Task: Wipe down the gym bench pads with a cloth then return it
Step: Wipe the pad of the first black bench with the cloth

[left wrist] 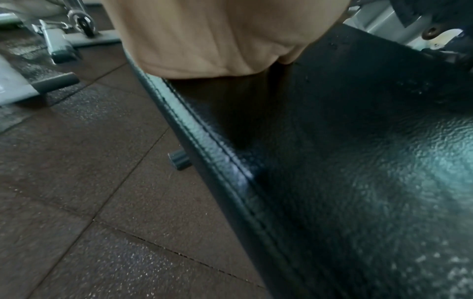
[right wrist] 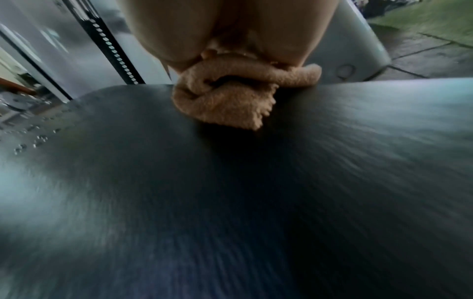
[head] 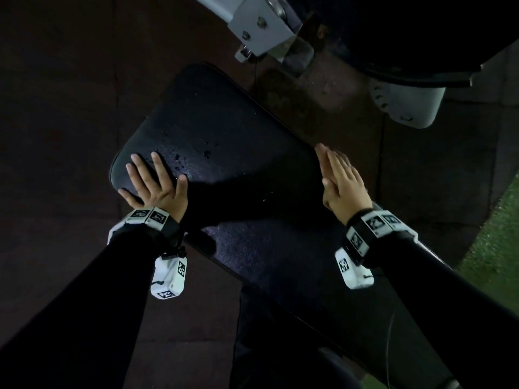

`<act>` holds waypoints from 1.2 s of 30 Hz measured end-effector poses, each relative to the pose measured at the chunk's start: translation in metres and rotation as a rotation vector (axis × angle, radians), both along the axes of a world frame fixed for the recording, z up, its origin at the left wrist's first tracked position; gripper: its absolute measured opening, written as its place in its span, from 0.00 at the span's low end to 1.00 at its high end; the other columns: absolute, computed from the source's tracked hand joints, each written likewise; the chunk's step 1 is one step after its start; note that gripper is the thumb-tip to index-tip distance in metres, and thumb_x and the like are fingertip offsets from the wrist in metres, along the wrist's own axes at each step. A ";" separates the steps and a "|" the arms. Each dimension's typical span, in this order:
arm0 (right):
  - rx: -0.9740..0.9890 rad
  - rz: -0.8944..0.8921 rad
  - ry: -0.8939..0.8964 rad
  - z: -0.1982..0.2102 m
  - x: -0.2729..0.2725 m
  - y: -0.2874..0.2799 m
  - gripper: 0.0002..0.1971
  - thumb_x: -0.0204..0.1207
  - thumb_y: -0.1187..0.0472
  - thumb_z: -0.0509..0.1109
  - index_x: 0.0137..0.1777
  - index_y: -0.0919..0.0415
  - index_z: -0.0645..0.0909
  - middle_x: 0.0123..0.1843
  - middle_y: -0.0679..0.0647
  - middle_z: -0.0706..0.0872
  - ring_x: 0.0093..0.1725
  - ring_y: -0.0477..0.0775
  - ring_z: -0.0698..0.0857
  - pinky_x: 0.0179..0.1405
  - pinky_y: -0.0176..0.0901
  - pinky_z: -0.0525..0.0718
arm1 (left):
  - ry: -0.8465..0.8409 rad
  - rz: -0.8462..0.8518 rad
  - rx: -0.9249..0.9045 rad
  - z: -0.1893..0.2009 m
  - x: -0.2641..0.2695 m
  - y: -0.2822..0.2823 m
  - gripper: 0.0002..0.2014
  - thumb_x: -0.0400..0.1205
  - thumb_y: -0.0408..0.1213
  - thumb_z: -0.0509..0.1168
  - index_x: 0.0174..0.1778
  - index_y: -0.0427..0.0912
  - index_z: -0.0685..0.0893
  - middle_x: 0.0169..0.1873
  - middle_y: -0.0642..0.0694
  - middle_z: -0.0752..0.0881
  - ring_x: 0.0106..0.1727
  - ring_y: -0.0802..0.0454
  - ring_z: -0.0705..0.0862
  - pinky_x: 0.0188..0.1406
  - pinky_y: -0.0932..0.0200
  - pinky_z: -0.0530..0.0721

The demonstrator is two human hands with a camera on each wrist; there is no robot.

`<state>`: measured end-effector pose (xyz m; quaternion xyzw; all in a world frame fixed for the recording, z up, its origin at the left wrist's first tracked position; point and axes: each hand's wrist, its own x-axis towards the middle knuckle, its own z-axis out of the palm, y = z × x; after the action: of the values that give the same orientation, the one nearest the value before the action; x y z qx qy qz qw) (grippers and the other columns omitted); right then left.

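Note:
The black seat pad [head: 224, 130] of the bench carries water droplets [head: 179, 161] near its left end. A second black pad [head: 280, 262] lies closer to me. My left hand [head: 151, 181] rests flat on the seat pad's near left corner, fingers spread; in the left wrist view the left hand [left wrist: 204, 36] sits at the stitched pad edge [left wrist: 217, 161]. My right hand [head: 339, 178] lies at the pad's right edge with straight fingers. Under it, the right wrist view shows a bunched tan cloth [right wrist: 230, 97] pressed onto the pad [right wrist: 230, 192]. The cloth is hidden in the head view.
A grey machine bracket [head: 252, 23] and a grey housing [head: 404, 105] stand beyond the bench. Dark rubber floor tiles [head: 56, 108] surround it, with green turf [head: 494, 248] to the right. A small knob [left wrist: 179, 159] sticks out under the pad's left edge.

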<state>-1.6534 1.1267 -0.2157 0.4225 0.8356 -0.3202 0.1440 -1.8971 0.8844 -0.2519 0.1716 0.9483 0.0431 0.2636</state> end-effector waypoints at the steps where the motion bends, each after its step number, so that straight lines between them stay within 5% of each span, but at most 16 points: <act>1: -0.001 -0.027 -0.015 0.000 0.006 -0.004 0.30 0.84 0.58 0.55 0.83 0.49 0.48 0.84 0.45 0.53 0.83 0.49 0.50 0.82 0.48 0.48 | -0.001 -0.006 0.001 0.001 0.001 0.000 0.37 0.82 0.62 0.43 0.84 0.47 0.41 0.83 0.44 0.37 0.82 0.43 0.33 0.73 0.33 0.27; 7: -0.045 -0.098 -0.034 -0.002 -0.018 -0.014 0.30 0.85 0.57 0.50 0.82 0.43 0.42 0.84 0.41 0.43 0.83 0.52 0.37 0.79 0.53 0.38 | -0.039 0.021 -0.029 0.009 0.002 0.006 0.34 0.85 0.57 0.45 0.82 0.52 0.36 0.82 0.45 0.32 0.81 0.48 0.30 0.75 0.35 0.28; 19: 0.116 0.340 0.097 -0.024 -0.159 -0.020 0.30 0.83 0.57 0.51 0.83 0.47 0.44 0.85 0.45 0.43 0.82 0.59 0.37 0.77 0.57 0.36 | -0.019 0.008 0.054 -0.003 0.001 -0.004 0.33 0.80 0.65 0.34 0.76 0.63 0.25 0.81 0.48 0.29 0.79 0.54 0.26 0.70 0.40 0.23; 28: 0.264 0.873 0.007 -0.025 -0.084 -0.078 0.39 0.76 0.60 0.57 0.81 0.48 0.38 0.82 0.43 0.36 0.81 0.60 0.36 0.79 0.62 0.44 | -0.049 0.004 0.033 0.004 0.001 -0.001 0.33 0.84 0.61 0.39 0.79 0.59 0.30 0.81 0.47 0.29 0.80 0.52 0.27 0.71 0.39 0.23; 33: 0.164 0.657 -0.104 -0.020 -0.055 -0.040 0.33 0.80 0.55 0.46 0.78 0.39 0.31 0.79 0.35 0.29 0.81 0.56 0.30 0.78 0.57 0.34 | -0.075 0.005 0.031 0.010 0.000 0.000 0.33 0.85 0.60 0.41 0.80 0.58 0.30 0.81 0.47 0.28 0.80 0.51 0.27 0.72 0.37 0.25; 36: 0.144 0.490 -0.072 -0.018 -0.084 -0.025 0.34 0.83 0.60 0.50 0.80 0.39 0.33 0.80 0.35 0.31 0.80 0.54 0.31 0.78 0.56 0.36 | -0.101 0.007 0.014 0.015 0.000 0.003 0.33 0.85 0.59 0.40 0.80 0.56 0.30 0.80 0.46 0.27 0.80 0.51 0.26 0.73 0.36 0.26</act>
<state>-1.7371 1.1021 -0.2336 0.2278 0.9280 -0.2004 0.2163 -1.8975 0.8876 -0.2370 0.1678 0.9340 0.0592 0.3098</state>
